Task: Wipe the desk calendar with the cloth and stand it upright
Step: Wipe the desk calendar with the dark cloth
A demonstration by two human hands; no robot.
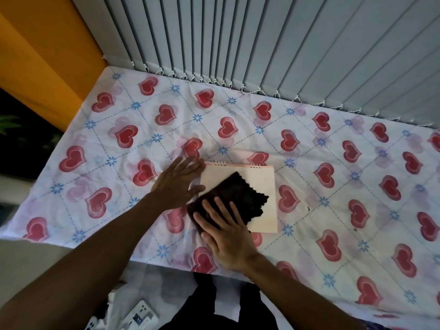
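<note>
A pale desk calendar (262, 184) with a wire spiral along its far edge lies flat on the heart-patterned sheet. A dark brown cloth (235, 195) is spread over its near left part. My right hand (226, 234) presses flat on the near end of the cloth, fingers apart. My left hand (178, 182) rests flat on the sheet, its fingertips touching the calendar's left edge, holding nothing.
The surface is covered by a white sheet (333, 234) with red hearts and blue flowers. Grey vertical blinds (262, 44) hang along the far edge; an orange wall (42, 55) stands at the left. A white power strip (140, 315) lies below the near edge.
</note>
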